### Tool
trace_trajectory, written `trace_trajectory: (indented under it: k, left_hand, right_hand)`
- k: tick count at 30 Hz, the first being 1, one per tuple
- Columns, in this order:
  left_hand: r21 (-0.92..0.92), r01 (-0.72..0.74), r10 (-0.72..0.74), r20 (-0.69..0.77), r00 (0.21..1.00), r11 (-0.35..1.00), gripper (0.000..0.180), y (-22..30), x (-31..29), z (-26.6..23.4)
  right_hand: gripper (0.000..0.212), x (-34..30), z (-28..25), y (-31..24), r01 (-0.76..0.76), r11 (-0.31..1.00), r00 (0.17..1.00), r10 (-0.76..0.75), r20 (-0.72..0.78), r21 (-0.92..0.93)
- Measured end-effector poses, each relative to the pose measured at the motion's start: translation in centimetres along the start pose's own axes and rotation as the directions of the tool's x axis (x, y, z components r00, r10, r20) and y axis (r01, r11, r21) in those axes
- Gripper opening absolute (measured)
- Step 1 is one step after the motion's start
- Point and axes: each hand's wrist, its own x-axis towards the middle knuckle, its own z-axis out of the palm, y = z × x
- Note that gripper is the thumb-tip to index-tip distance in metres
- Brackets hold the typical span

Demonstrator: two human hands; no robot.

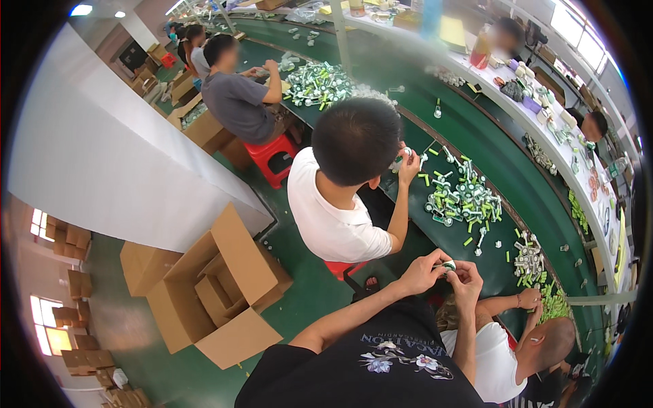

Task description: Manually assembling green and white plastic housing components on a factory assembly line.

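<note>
My left hand (423,271) and my right hand (466,281) meet in front of my chest, at the edge of the green work surface. Between their fingertips is a small white and dark green part (449,266); both hands pinch it, and the fingers cover much of it. Just beyond them on the surface lies a loose pile of white stick-shaped parts with round ends (464,197), mixed with short light-green cylinders. A single white stick-shaped part (481,239) lies nearer to my hands.
Close ahead sits a co-worker in a white shirt (333,211), and another bends low at my right (500,360). An open cardboard box (183,306) stands on the floor at left, by a white pillar (129,136). A green conveyor belt (503,163) runs along the far side.
</note>
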Motion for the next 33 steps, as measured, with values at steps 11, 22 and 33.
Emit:
trace_trajectory:
  k: [11,22,33]
  left_hand:
    - [0.088,0.084,-0.084,0.004,0.996,0.993,0.017,-1.7,-0.8,1.2]
    - [0.084,0.049,-0.046,-0.043,0.998,0.995,0.015,-3.2,-0.1,1.6]
    - [0.231,-0.125,0.161,-0.141,0.977,0.965,0.017,-1.7,4.0,1.4]
  right_hand:
    - [0.024,-0.6,-0.3,3.1,-0.062,0.995,0.997,0.057,-0.061,-0.084]
    - [0.020,-0.2,0.5,4.1,-0.080,0.996,0.987,0.076,-0.139,-0.025]
    - [0.019,3.1,0.9,1.1,0.270,0.603,0.959,-0.242,0.150,-0.750]
